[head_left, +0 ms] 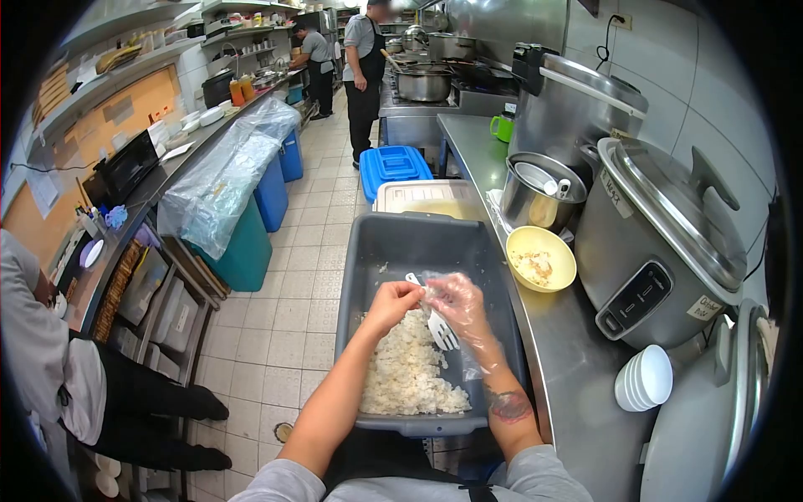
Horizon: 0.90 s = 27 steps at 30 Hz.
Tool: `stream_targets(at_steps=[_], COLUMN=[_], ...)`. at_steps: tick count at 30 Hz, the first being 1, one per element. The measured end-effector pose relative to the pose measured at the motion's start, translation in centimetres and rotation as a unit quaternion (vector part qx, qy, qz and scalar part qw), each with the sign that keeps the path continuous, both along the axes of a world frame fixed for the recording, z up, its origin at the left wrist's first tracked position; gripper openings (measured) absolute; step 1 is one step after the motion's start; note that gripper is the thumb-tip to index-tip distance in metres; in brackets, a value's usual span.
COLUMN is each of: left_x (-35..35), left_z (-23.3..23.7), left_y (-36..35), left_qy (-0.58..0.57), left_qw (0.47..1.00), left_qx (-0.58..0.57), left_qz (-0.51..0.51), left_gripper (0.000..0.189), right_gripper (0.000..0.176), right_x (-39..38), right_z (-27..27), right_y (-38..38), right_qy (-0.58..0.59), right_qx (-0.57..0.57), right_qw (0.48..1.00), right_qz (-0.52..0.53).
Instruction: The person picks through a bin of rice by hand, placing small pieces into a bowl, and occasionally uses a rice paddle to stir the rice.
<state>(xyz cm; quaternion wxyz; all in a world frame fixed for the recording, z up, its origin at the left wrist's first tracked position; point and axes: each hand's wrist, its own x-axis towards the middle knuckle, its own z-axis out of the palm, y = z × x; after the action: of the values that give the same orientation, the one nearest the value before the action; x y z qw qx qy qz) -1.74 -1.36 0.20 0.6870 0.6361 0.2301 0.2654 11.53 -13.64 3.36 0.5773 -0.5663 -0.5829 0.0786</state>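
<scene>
A grey plastic tub [381, 251] stands in front of me with a heap of cooked white rice [406, 376] in its near part. Over it, both hands meet at the fingertips. My right hand [460, 308] wears a clear plastic glove and is closed around a white slotted spatula [443, 333], whose head points down toward the rice. My left hand [391, 305] is bare, thumb and fingers pinched together beside the spatula's handle and the gloved fingertips. What the left fingers pinch is too small to make out.
On the steel counter at right are a yellow bowl [541, 259] with food bits, a metal pot [535, 219] holding utensils, a large rice cooker [661, 243] and stacked white bowls [644, 378]. Lidded bins [393, 167] stand beyond the tub. A person [84, 368] stands at left; others work farther back.
</scene>
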Motion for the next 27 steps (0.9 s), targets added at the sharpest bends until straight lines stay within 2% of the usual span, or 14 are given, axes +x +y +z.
stream_targets(at_steps=[9,14,17,18,22,25,27], left_x=[0.0,-0.2,0.2,0.5,0.8,0.7,0.7], left_z=[1.0,1.6,0.8,0.4,-0.3,-0.1,-0.1], left_y=[-0.9,-1.4,-1.5,-1.4,-1.4,-1.4,-1.5], left_qy=[0.092,0.11,0.116,0.107,0.073,0.028,0.005], left_qw=[0.992,0.984,0.98,0.982,0.994,0.999,0.999], left_qx=[0.088,0.137,0.159,0.155,0.077,-0.004,-0.026], left_qz=[0.001,-0.014,0.012,0.024,0.006,-0.02,-0.031], left_gripper=[0.025,0.024,0.021,0.025,0.022,0.019,0.017], right_gripper=[0.014,0.013,0.013,0.013,0.012,0.008,0.008], right_x=[-0.8,0.1,0.4,0.5,0.6,0.9,0.7], right_z=[0.7,-0.8,-1.0,-1.1,-1.7,-2.6,-3.2], right_y=[-0.5,-0.1,0.1,0.2,0.6,1.1,1.7], right_qy=[0.013,0.04,0.044,0.043,0.018,0.085,0.157], right_qx=[-0.054,-0.086,-0.084,-0.085,-0.066,-0.07,-0.004], right_qw=[0.998,0.995,0.994,0.994,0.994,0.991,0.987], right_qz=[-0.026,-0.037,-0.047,-0.054,-0.084,-0.072,-0.044])
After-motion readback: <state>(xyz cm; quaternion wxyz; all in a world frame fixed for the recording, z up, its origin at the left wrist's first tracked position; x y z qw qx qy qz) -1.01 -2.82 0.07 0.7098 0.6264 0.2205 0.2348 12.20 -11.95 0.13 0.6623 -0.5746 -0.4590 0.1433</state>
